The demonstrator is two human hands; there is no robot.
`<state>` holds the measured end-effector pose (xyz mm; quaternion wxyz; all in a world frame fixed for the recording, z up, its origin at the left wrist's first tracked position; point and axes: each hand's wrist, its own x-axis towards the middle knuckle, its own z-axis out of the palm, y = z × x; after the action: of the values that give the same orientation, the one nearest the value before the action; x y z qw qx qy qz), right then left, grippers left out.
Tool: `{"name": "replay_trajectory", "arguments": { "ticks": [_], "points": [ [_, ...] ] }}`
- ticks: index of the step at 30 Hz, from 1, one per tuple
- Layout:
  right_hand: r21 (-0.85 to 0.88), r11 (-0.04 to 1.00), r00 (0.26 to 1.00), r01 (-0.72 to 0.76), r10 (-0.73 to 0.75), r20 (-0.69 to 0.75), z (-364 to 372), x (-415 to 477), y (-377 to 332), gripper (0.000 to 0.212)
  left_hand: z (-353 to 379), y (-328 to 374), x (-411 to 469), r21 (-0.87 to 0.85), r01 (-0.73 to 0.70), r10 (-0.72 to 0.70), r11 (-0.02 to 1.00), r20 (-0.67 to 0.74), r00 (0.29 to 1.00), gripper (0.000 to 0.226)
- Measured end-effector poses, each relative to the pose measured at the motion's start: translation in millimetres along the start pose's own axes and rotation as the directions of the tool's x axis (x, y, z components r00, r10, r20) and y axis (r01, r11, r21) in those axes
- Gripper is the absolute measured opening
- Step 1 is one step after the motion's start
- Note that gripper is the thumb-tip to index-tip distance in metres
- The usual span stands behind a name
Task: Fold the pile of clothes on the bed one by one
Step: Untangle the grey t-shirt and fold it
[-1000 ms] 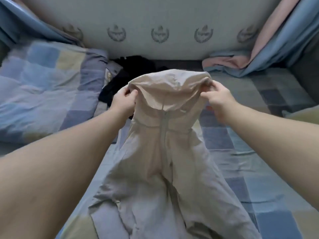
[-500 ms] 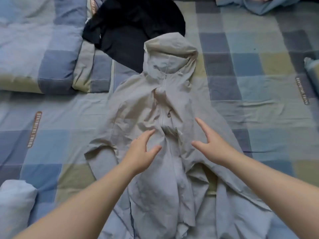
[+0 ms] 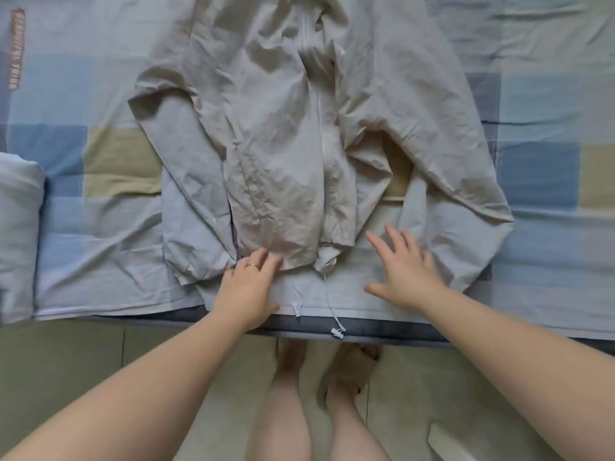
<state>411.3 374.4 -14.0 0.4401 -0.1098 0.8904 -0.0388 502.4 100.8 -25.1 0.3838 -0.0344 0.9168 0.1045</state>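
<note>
Touches the hem of the beige jacket (image 3: 276,144) on the bed (image 3: 100,227) with the left grip (image 3: 248,284), fingers (image 3: 261,262) straight, released; holds the right grip (image 3: 404,269) splayed, released, beside a sleeve (image 3: 466,234).

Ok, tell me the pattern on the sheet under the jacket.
The sheet is checked in blue, grey and tan; head view.

Soft, even, cool light with faint shadows and no glare. Wide-angle bending stretches the forearms at the edges; the right hand (image 3: 404,271) is slightly motion-blurred.
</note>
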Motion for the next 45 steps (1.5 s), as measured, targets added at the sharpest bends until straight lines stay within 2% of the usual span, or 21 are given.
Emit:
{"name": "replay_trajectory", "arguments": {
  "ticks": [3,5,7,9,11,13,15,20,23,25,27,29,31,33,35,36,38,40,45],
  "points": [
    [-0.151,0.987,0.985,0.063,-0.086,-0.151,19.9,13.2,-3.3,0.102,20.8,-3.0,15.1,0.053,0.031,-0.02,0.998,-0.189,0.982,0.07],
    [-0.22,0.969,0.953,0.115,-0.17,-0.25,26.6,25.9,-11.4,0.097,25.6,-8.0,30.9,0.067,0.024,-0.002,0.997,-0.31,0.951,0.052],
    [-0.208,0.967,0.931,0.15,-0.209,-0.298,32.5,36.9,-24.1,0.092,23.9,-13.2,42.7,0.063,-0.014,0.035,0.998,-0.348,0.937,0.032],
    [-0.138,0.981,0.922,0.135,-0.175,-0.345,35.6,46.2,-39.0,0.079,18.4,-16.8,48.9,0.021,-0.059,0.062,0.998,-0.332,0.941,0.022],
    [-0.037,0.995,0.913,0.089,-0.096,-0.396,36.1,53.3,-53.9,0.052,14.6,-20.1,46.9,-0.036,-0.097,0.081,0.995,-0.302,0.95,0.019],
    [0.184,0.98,0.923,0.075,0.002,-0.385,34.5,54.9,-64.8,0.029,13.0,-24.2,39.1,-0.075,-0.113,0.088,0.991,-0.281,0.956,0.018],
    [0.375,0.925,0.937,0.062,0.075,-0.341,31.0,50.3,-67.9,0.021,11.3,-31.4,27.4,-0.089,-0.08,0.052,0.993,-0.277,0.959,0.017],
    [0.338,0.94,0.918,-0.032,0.161,-0.361,10.1,16.4,-25.9,0.007,6.2,-65.8,-9.6,-0.028,0.141,-0.143,0.99,-0.278,0.95,0.012],
    [0.252,0.949,0.903,-0.188,0.268,-0.336,5.5,-2.4,16.1,0.012,3.7,-77.1,-23.4,0.081,0.257,-0.24,0.963,-0.181,0.954,0.012],
    [0.157,0.963,0.917,-0.219,0.258,-0.304,8.0,-12.3,33.6,0.012,3.9,-74.1,-30.4,0.125,0.266,-0.245,0.956,-0.162,0.956,0.014],
    [0.046,0.987,0.922,-0.154,0.161,-0.354,12.1,-18.0,37.3,0.021,6.5,-68.0,-31.7,0.157,0.237,-0.198,0.959,-0.228,0.953,0.019],
    [-0.052,0.998,0.921,-0.033,0.01,-0.39,16.5,-21.3,27.9,0.051,11.5,-60.2,-28.3,0.18,0.189,-0.126,0.965,-0.311,0.942,0.029],
    [-0.175,0.983,0.949,0.051,-0.103,-0.3,22.0,-19.0,14.5,0.076,15.9,-51.0,-21.5,0.226,0.116,-0.033,0.967,-0.341,0.939,0.035],
    [-0.306,0.948,0.981,0.087,-0.135,-0.139,35.0,-10.0,4.8,0.082,20.6,-43.2,-15.6,0.275,0.054,0.034,0.96,-0.303,0.952,0.03],
    [-0.367,0.927,0.988,0.076,-0.121,-0.1,46.0,0.2,1.5,0.072,25.0,-41.6,-11.6,0.279,0.05,0.019,0.959,-0.241,0.97,0.024],
    [-0.344,0.936,0.98,0.071,-0.129,-0.149,48.2,3.4,1.4,0.06,25.8,-43.6,-11.4,0.257,0.067,-0.011,0.964,-0.211,0.978,0.023],
    [-0.194,0.977,0.948,0.091,-0.144,-0.283,49.6,8.7,4.9,0.032,25.5,-49.1,-14.3,0.201,0.113,-0.075,0.973,-0.188,0.979,0.025],
    [-0.064,0.993,0.944,0.099,-0.114,-0.309,47.5,8.8,11.9,0.015,23.6,-50.8,-21.1,0.204,0.148,-0.114,0.968,-0.169,0.979,0.025],
    [0.018,0.997,0.978,-0.082,0.083,-0.189,40.2,-17.1,39.7,0.017,10.0,-49.1,-37.4,0.249,0.315,-0.324,0.916,-0.005,0.946,0.029]
  ]
}}
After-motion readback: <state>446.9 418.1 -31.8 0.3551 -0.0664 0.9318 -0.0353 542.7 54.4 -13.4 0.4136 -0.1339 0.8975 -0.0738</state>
